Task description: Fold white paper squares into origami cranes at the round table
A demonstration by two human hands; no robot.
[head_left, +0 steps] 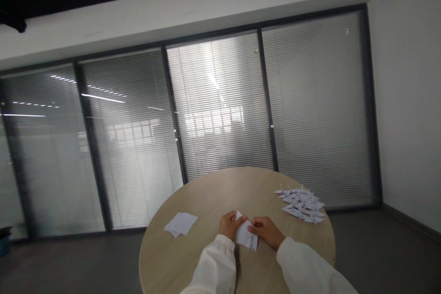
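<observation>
Head view shows a white paper (246, 236) being pinched over the table (234, 183) — its upper edge by the left hand (231, 224), its right edge by the right hand (267, 231). Loose sheets (183, 223) are being borne leftward, folded pieces (305, 204) near the right rim; tabletop is being exposed between.

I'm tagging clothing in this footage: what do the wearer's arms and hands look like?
Both arms wear loose, plain, off-white long sleeves: left sleeve, right sleeve. The left cuff looks gathered. The left hand and right hand are ungloved.
</observation>
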